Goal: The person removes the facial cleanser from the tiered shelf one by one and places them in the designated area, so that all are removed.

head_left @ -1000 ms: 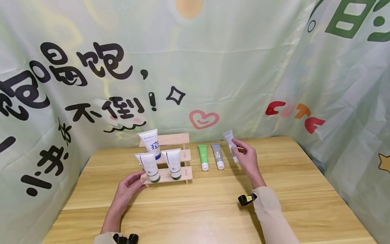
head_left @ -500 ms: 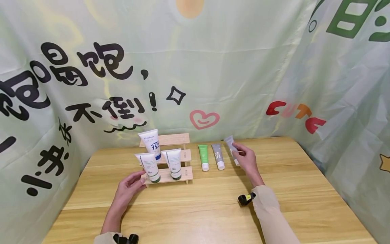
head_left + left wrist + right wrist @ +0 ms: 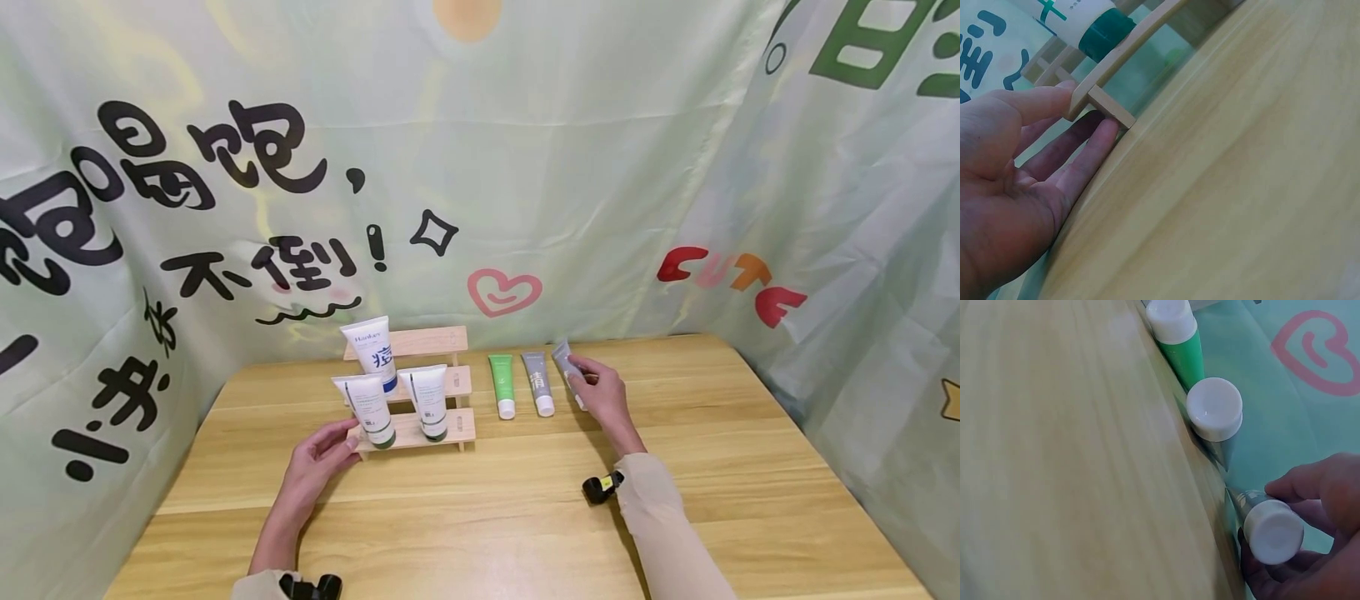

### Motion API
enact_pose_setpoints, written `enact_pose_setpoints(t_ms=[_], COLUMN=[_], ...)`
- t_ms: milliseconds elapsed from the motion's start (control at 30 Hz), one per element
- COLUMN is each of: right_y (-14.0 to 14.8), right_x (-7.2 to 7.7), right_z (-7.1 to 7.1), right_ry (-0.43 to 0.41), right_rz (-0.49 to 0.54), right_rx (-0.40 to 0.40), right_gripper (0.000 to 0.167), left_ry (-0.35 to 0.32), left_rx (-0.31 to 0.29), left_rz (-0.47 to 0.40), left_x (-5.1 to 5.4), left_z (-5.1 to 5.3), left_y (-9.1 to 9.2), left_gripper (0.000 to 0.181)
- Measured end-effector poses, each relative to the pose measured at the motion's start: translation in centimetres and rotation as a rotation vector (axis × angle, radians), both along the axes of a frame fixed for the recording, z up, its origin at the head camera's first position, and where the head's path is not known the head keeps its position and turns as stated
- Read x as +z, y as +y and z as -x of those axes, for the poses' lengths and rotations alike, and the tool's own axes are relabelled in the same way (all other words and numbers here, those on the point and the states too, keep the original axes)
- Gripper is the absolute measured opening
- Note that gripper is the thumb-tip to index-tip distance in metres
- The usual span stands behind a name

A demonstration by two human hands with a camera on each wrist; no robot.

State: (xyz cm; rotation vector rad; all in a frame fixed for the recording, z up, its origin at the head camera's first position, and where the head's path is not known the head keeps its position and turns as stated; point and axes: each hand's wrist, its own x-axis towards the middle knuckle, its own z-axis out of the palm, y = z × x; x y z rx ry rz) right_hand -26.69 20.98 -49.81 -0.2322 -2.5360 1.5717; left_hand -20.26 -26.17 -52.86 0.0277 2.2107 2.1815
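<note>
A three-step wooden rack [image 3: 431,431] bears three white squeeze tubes. Two tubes with dark green caps [image 3: 1105,34] stand on the lowest step, and one with a blue cap [image 3: 373,350] is higher up. My left hand [image 3: 321,458] holds the rack's front left corner, thumb at the step's end and fingers by its leg. With thumb and fingers, my right hand [image 3: 606,398] grips a small grey squeeze tube [image 3: 564,360], its white cap [image 3: 1274,533] toward me, low at the tabletop. To its left lie another grey tube [image 3: 537,382] and a green tube [image 3: 502,383], both white-capped.
The wooden table [image 3: 495,517] reaches back to a printed cloth backdrop [image 3: 585,183] that also encloses both sides. A black wrist camera [image 3: 602,488] sits on my right wrist, and another [image 3: 311,587] on my left.
My right hand has lowered the grey tube from a raised, tilted position down to the tabletop beside the other grey tube. The left hand has stayed at the rack.
</note>
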Motion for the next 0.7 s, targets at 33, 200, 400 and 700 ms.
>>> enact_pose_setpoints(t_ms=[33, 200, 400, 700], right_y=[0.0, 0.0, 0.4, 1.2], right_x=[0.1, 0.4, 0.5, 0.6], right_z=[0.0, -0.1, -0.3, -0.3], right_ry=[-0.004, -0.044, -0.072, -0.055], right_rz=[-0.004, -0.022, -0.055, -0.080], right_rx=[0.001, 0.023, 0.042, 0.065], right_gripper=[0.041, 0.045, 0.046, 0.043], left_ry=[0.003, 0.006, 0.003, 0.007], left_rx=[-0.002, -0.012, -0.013, -0.002], left_rz=[0.004, 0.015, 0.014, 0.013], left_x=[0.0, 0.0, 0.0, 0.1], left_z=[0.0, 0.0, 0.0, 0.0], left_y=[0.0, 0.0, 0.1, 0.0], left_gripper=[0.047, 0.047, 0.047, 0.045])
